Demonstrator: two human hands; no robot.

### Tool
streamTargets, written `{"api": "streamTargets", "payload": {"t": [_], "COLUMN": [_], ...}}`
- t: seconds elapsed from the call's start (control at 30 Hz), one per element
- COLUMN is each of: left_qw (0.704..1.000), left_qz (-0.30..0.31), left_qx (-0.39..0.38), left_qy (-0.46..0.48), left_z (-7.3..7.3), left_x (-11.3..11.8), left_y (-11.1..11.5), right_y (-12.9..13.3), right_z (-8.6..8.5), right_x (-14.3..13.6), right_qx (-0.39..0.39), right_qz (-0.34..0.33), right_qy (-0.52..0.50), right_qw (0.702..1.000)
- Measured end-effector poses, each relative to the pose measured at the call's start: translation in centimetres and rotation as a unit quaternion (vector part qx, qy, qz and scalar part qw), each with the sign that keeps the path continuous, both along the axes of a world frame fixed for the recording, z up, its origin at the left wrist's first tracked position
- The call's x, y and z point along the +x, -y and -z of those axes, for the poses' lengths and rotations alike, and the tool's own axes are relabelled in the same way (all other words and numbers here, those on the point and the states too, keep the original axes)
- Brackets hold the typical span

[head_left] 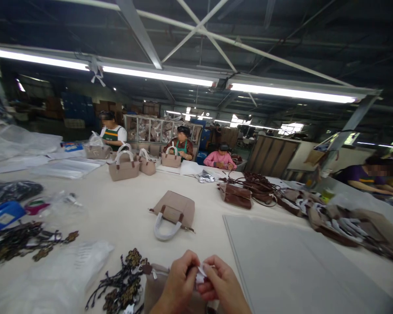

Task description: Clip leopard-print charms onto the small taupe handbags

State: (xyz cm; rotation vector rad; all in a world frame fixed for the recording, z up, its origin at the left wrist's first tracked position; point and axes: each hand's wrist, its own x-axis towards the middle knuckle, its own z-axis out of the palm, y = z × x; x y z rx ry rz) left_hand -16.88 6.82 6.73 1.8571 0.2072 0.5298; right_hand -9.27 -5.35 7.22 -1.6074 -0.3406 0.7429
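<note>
A small white slip (201, 274) is pinched between the fingertips of the left hand (178, 283) and right hand (225, 281), above a taupe handbag (153, 291); uneven pulling could tear or drop it. Just left of the grip, loose cords on the flower charms (133, 258) could snag the bag. A grey board's (281, 261) edge runs rightward of the grip; ahead, bare tabletop (131, 229) gives some room before the handle-wrapped handbag (175, 207).

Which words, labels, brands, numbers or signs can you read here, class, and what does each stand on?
No text can be read with certainty.
White label on the blue container: too blurred.
Print on the white-sleeved worker's green apron: too small.
Grey marks on the plastic bag: too faint.
</note>
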Motion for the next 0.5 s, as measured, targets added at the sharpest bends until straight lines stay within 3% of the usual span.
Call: {"api": "streamTargets", "payload": {"t": [0.07, 0.17, 0.23, 0.3, 0.37, 0.4, 0.5], "left_qw": [1.000, 1.000, 0.999, 0.998, 0.995, 0.994, 0.983], "left_qz": [0.000, 0.003, 0.013, 0.032, 0.046, 0.051, 0.082], "left_qx": [0.005, 0.026, 0.040, 0.060, 0.083, 0.098, 0.166], "left_qy": [-0.006, -0.007, -0.005, -0.001, 0.001, -0.001, -0.019], "left_z": [-0.2, -0.5, -0.7, -1.0, -1.1, -1.0, 0.0], "left_x": [-0.1, -0.1, -0.1, -0.1, -0.2, -0.3, -0.5], "left_y": [0.0, 0.0, -0.1, -0.2, -0.4, -0.6, -0.9], "right_y": [0.3, 0.6, 0.5, 0.1, -0.3, -0.4, -0.6], "right_z": [-0.2, -0.8, -1.5, -2.4, -3.2, -3.6, -4.6], "right_x": [0.3, 0.8, 1.2, 1.7, 2.3, 2.6, 3.3], "right_qx": [-0.047, -0.083, -0.080, -0.063, -0.033, -0.020, 0.013], "right_qz": [-0.025, -0.040, -0.026, 0.019, 0.071, 0.076, 0.020], "right_qy": [0.149, 0.385, 0.459, 0.475, 0.454, 0.414, 0.197], "right_qw": [0.987, 0.918, 0.884, 0.877, 0.888, 0.907, 0.980]}}
